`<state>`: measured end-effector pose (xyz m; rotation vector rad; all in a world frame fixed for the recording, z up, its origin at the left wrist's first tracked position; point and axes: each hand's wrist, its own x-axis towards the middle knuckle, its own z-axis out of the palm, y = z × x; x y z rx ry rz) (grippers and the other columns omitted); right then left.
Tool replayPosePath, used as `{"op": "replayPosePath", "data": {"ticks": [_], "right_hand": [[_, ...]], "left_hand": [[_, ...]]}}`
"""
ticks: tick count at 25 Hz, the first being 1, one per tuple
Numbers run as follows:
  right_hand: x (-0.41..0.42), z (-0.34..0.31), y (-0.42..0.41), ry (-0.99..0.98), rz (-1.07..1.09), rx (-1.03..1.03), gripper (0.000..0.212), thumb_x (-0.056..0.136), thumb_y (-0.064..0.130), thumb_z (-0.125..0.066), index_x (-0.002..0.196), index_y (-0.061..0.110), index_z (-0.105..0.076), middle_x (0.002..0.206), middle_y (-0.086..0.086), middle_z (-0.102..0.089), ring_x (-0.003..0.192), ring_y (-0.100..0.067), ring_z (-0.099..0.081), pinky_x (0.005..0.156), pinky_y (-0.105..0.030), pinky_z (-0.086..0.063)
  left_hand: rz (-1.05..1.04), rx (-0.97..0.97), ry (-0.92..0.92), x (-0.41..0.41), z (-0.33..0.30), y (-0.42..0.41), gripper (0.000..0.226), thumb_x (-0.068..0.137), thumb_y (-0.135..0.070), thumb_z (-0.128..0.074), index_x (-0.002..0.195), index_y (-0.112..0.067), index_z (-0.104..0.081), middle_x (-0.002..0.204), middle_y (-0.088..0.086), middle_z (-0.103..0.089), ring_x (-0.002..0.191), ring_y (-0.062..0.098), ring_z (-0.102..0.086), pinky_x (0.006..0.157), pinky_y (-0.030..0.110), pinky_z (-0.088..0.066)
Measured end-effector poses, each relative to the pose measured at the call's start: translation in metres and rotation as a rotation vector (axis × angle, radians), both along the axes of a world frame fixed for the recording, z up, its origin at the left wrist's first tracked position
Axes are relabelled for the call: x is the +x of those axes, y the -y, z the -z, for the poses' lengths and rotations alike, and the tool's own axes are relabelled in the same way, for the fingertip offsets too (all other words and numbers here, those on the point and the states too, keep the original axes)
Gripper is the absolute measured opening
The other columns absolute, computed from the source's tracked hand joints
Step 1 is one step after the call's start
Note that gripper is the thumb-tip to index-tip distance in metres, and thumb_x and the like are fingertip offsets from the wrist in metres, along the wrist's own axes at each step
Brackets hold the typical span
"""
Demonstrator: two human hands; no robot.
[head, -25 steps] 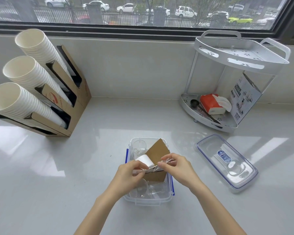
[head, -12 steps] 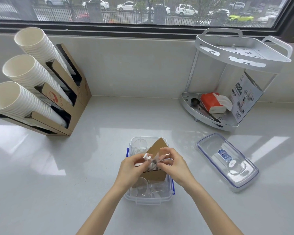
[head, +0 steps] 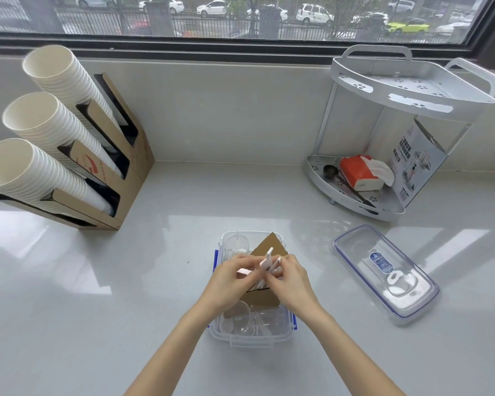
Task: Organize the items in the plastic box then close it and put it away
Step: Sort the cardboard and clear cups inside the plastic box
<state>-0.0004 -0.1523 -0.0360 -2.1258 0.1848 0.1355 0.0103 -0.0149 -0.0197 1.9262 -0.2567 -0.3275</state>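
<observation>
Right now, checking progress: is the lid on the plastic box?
No, the lid lies on the counter right of the open plastic box.

Left of box (head: 250, 338): bare counter (head: 97, 310), open up to the cup holder (head: 106, 178).
Right of box: lid (head: 385, 274) lies flat nearby, with a clear strip between.
Behind box: open counter to the wall.
Far right: rack (head: 355, 201) fills the corner.
Over box: both hands and upright cardboard (head: 265, 297) block its middle.

Glossy white counter (head: 69, 281) under a dark-framed window (head: 240, 47), daylight reflecting.
</observation>
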Motion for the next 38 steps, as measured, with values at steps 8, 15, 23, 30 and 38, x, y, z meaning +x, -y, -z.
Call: {"op": "replayPosePath", "data": {"ticks": [8,15,23,30,38], "right_hand": [[0.014,-0.008,0.022,0.051,0.112,-0.047,0.023,0.089,0.025,-0.054,0.097,0.005,-0.062,0.101,-0.014,-0.065,0.083,-0.020,-0.060,0.055,-0.009,-0.042],[0.011,-0.012,0.029,0.052,0.102,-0.075,0.022,0.091,0.024,-0.051,0.098,0.006,-0.062,0.094,-0.009,-0.064,0.079,-0.018,-0.060,0.053,-0.007,-0.040],[0.008,-0.016,0.030,0.033,0.088,-0.085,0.025,0.093,0.023,-0.048,0.104,0.004,-0.061,0.093,-0.004,-0.060,0.081,-0.017,-0.059,0.055,-0.007,-0.039],[0.008,-0.020,0.026,-0.011,0.072,-0.083,0.026,0.094,0.023,-0.046,0.104,0.004,-0.060,0.090,-0.004,-0.058,0.080,-0.017,-0.057,0.058,-0.013,-0.039],[0.005,-0.013,0.019,-0.083,-0.006,-0.148,0.024,0.090,0.023,-0.051,0.092,0.001,-0.060,0.097,-0.016,-0.065,0.079,-0.019,-0.056,0.065,-0.026,-0.045]], "left_hand": [[0.126,0.421,0.190,-0.006,0.011,-0.003,0.028,0.087,-0.024,-0.054,0.113,-0.017,-0.063,0.114,0.000,-0.063,0.096,0.010,-0.054,0.085,0.015,-0.041],[0.253,0.827,0.349,-0.011,0.017,0.015,0.034,0.091,-0.026,-0.044,0.125,-0.026,-0.049,0.128,-0.005,-0.058,0.120,0.020,-0.039,0.100,0.033,-0.028],[0.112,0.578,0.364,-0.011,0.019,0.005,0.024,0.091,-0.019,-0.042,0.107,-0.019,-0.060,0.111,-0.002,-0.063,0.108,0.018,-0.047,0.088,0.027,-0.035],[-0.182,0.289,0.334,-0.001,0.000,-0.017,0.015,0.087,-0.007,-0.050,0.091,-0.016,-0.060,0.080,-0.015,-0.053,0.077,0.013,-0.048,0.066,0.014,-0.036],[-0.297,0.182,0.245,-0.001,-0.004,-0.026,0.016,0.086,-0.005,-0.052,0.084,-0.021,-0.055,0.077,-0.020,-0.054,0.072,0.001,-0.051,0.060,0.002,-0.038]]}}
